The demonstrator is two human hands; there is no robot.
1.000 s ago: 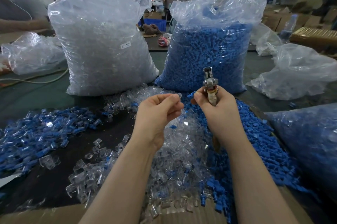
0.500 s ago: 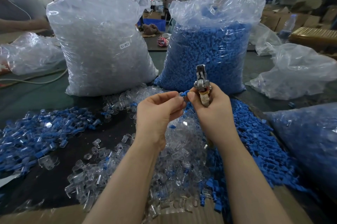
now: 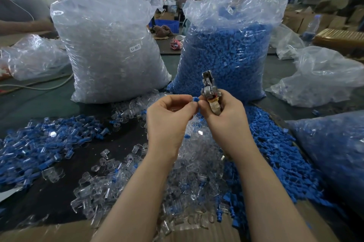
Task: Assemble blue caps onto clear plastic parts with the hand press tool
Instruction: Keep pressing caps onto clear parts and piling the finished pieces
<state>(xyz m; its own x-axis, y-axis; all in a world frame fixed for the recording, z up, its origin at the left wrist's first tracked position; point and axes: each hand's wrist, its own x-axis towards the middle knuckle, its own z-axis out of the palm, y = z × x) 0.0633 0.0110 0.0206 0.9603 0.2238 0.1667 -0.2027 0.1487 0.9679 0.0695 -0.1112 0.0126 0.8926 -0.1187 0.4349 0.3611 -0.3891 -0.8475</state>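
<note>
Above the loose pile of clear plastic parts (image 3: 197, 162), the left hand (image 3: 169, 121) pinches a blue cap (image 3: 195, 99) at its fingertips — touching the right hand (image 3: 224, 117), whose fingers curl round the upright hand press tool (image 3: 210, 91).

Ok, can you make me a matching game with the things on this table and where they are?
Things:
1. press tool
2. blue cap
3. bag of clear parts
4. bag of blue caps

Places:
A. standing at the back, left
B. between the fingertips of both hands
C. standing at the back, right
D. gripped in the right hand

Pairs: 1-D, 2-B, 3-A, 4-C. The left hand pinches at the cap.
</note>
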